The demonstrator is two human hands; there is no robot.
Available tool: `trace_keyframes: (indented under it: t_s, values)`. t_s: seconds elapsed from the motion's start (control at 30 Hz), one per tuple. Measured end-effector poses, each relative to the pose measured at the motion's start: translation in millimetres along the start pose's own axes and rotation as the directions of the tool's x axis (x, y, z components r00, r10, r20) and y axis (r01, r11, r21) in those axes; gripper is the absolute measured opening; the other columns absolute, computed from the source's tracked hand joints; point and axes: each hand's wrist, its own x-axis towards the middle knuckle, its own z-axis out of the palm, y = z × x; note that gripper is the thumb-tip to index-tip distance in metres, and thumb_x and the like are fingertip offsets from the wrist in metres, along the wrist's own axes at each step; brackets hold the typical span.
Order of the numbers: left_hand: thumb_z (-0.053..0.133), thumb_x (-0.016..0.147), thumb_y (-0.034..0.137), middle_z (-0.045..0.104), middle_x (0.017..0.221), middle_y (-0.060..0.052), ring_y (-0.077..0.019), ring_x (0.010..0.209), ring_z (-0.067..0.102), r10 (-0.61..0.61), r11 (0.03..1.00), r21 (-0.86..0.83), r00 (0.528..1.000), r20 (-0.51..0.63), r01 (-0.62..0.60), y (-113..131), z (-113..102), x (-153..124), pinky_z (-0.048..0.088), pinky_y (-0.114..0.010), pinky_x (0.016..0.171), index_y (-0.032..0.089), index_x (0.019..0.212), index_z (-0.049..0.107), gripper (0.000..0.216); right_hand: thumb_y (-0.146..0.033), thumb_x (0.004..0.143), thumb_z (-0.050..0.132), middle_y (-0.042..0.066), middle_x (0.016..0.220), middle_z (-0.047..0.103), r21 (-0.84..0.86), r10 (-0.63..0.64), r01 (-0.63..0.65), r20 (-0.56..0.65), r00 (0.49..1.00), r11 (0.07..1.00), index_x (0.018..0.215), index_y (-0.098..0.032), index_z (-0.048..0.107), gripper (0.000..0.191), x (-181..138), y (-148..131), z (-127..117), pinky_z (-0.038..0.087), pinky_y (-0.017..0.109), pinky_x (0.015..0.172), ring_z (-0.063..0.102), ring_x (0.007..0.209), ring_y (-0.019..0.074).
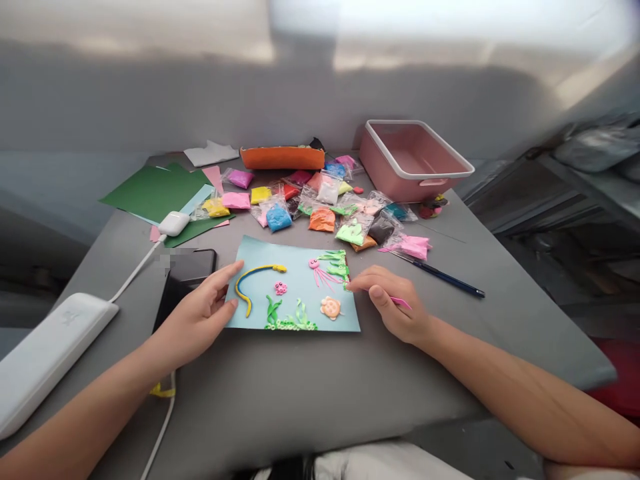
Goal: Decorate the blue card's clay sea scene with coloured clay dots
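Note:
A light-blue card (300,267) lies on the table, decorated with clay shapes: a yellow and blue eel-like strip (243,280), a small pink fish (281,288), a pink jellyfish (314,264), an orange turtle (331,307) and green seaweed (274,310). My left hand (203,310) holds the card's left edge, thumb and fingertips on it. At the right edge, my right hand (390,299) is closed around a thin pink modelling tool (401,303). Its fingertips are by the seaweed at the upper right; the tool's working end is hidden.
Several clay packets (323,219) lie behind the card. A pink bin (400,173) and an orange case (283,158) stand at the back. A dark pen (450,279) lies right; a phone (193,265), white earphone case (173,223) and power strip (60,357) are left.

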Motion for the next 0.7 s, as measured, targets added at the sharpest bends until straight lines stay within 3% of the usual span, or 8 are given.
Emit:
trace_keyframes:
  t_s: [0.1, 0.3, 0.5, 0.6, 0.7]
  values:
    - [0.049, 0.09, 0.041, 0.047, 0.16, -0.008, -0.0333, 0.144, 0.048, 0.057, 0.988, 0.142, 0.998, 0.016, -0.058, -1.3, -3.4, 1.4, 0.038, -0.047, 0.121, 0.02, 0.154, 0.045, 0.067, -0.047, 0.109, 0.025, 0.01, 0.09, 0.068, -0.054, 0.025, -0.026, -0.03, 0.999, 0.998, 0.092, -0.019, 0.072, 0.057, 0.3, 0.9, -2.8, 0.054, 0.033, 0.072, 0.067, 0.082, 0.0182]
    - [0.04, 0.087, 0.029, 0.046, 0.16, -0.013, -0.0327, 0.147, 0.044, 0.175, 0.872, 0.459, 0.984, 0.037, -0.173, 10.6, 1.1, 0.4, 0.037, -0.046, 0.122, 0.01, 0.153, 0.043, 0.068, -0.06, 0.105, 0.024, 0.002, 0.057, 0.052, -0.271, 0.194, -0.174, 0.048, 0.98, 0.947, 0.064, -0.022, 0.047, 0.061, 5.4, -4.8, -17.9, 0.04, 0.03, 0.053, 0.052, 0.053, 0.0145]
    - [0.04, 0.088, 0.026, 0.042, 0.16, -0.025, -0.037, 0.15, 0.039, 0.219, 0.815, 0.535, 0.973, 0.072, -0.223, 12.2, 9.0, -2.2, 0.035, -0.055, 0.122, -0.001, 0.153, 0.037, 0.071, -0.041, 0.098, 0.056, -0.009, 0.041, 0.047, -0.557, 0.459, -0.291, 0.187, 0.869, 0.778, 0.082, -0.023, 0.05, 0.025, 11.0, -1.8, -20.8, 0.026, 0.027, 0.042, 0.042, 0.031, 0.0131]
    - [0.041, 0.088, 0.023, 0.043, 0.159, -0.026, -0.0376, 0.149, 0.04, 0.257, 0.782, 0.571, 0.964, 0.069, -0.249, 8.8, 13.2, -5.1, 0.036, -0.056, 0.121, -0.001, 0.152, 0.037, 0.069, -0.037, 0.097, 0.058, -0.003, 0.05, 0.058, -0.681, 0.485, -0.249, 0.176, 0.857, 0.689, 0.091, -0.021, 0.056, 0.017, 13.8, 12.7, -14.5, 0.019, 0.028, 0.045, 0.052, 0.04, 0.0184]
    - [0.042, 0.088, 0.019, 0.036, 0.161, -0.03, -0.0428, 0.148, 0.039, 0.307, 0.745, 0.615, 0.951, 0.03, -0.26, 7.1, 18.1, -8.8, 0.037, -0.061, 0.117, -0.003, 0.152, 0.038, 0.067, -0.034, 0.099, 0.052, 0.008, 0.067, 0.069, -0.763, 0.443, -0.192, 0.136, 0.886, 0.618, 0.101, -0.017, 0.06, 0.02, 16.6, 26.6, -10.5, 0.016, 0.029, 0.05, 0.062, 0.056, 0.0245]
